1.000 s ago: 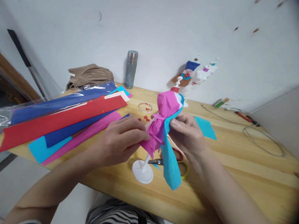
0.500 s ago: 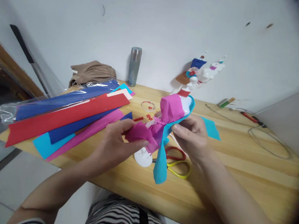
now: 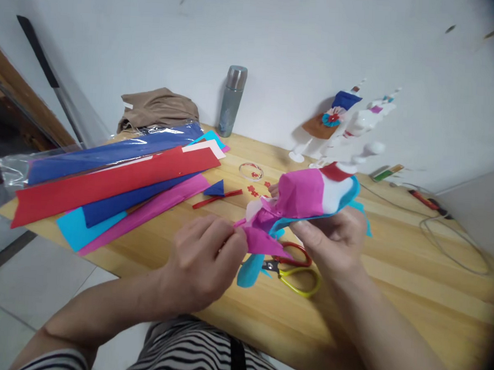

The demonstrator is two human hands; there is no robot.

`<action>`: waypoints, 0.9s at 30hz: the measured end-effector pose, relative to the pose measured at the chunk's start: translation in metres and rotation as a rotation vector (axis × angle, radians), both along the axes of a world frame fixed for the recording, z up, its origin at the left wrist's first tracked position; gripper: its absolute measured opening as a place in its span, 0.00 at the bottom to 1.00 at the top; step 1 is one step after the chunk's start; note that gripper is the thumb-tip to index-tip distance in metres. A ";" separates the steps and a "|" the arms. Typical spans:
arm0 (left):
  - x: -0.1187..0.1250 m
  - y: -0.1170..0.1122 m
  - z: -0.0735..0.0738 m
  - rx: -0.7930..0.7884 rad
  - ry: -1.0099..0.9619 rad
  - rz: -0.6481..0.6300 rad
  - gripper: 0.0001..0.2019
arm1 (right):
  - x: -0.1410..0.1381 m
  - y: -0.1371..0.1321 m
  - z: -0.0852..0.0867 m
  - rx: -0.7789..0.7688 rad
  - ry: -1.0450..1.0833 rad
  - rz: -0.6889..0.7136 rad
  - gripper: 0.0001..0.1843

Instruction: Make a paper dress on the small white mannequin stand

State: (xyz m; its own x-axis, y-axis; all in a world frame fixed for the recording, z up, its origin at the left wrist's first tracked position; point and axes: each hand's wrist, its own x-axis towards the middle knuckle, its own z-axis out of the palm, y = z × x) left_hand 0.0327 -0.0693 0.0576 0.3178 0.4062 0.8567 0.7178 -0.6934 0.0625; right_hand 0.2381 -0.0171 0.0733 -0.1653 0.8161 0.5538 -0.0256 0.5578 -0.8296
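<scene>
My right hand (image 3: 337, 239) grips a small white mannequin (image 3: 334, 194) over the table, tilted with its neck to the upper right. Pink crepe paper (image 3: 300, 192) wraps its body, and a red band (image 3: 336, 171) circles its neck. A turquoise strip (image 3: 348, 198) runs along the near edge, and its lower end (image 3: 249, 272) hangs down. The fingers of my left hand (image 3: 204, 254) are pinched on the gathered pink paper at the waist; their tips are partly hidden. Under the mannequin lie scissors (image 3: 297, 284) with red and yellow handles.
Rolled red paper (image 3: 119, 175), with blue, pink and turquoise sheets, covers the table's left side. A flask (image 3: 233, 104), a brown cloth (image 3: 162, 109) and dressed mannequins (image 3: 322, 125) stand or lie at the back. Small red flowers (image 3: 253, 191) are scattered mid-table. A cable (image 3: 447, 231) curls at right.
The mannequin has tipped further over toward the right, hiding its white base. My left hand has turned and closed tighter on the pink paper. The turquoise end has swung left.
</scene>
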 end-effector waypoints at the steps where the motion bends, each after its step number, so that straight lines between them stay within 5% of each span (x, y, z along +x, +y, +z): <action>1: 0.000 -0.001 0.000 0.022 0.023 0.010 0.09 | 0.000 -0.001 -0.001 0.009 0.005 -0.008 0.04; 10: -0.003 -0.004 0.005 0.125 0.100 0.020 0.13 | 0.009 0.008 -0.027 0.060 0.029 0.036 0.08; 18: -0.002 -0.003 0.001 0.083 0.016 -0.025 0.11 | 0.010 0.009 -0.033 -0.009 0.057 0.081 0.09; 22: -0.004 0.000 0.005 -0.200 -0.154 -0.118 0.11 | 0.006 0.007 -0.025 -0.090 0.071 0.097 0.09; 27: -0.015 0.002 0.030 -0.647 -0.415 -0.350 0.13 | -0.005 0.016 -0.010 -0.315 0.140 0.189 0.12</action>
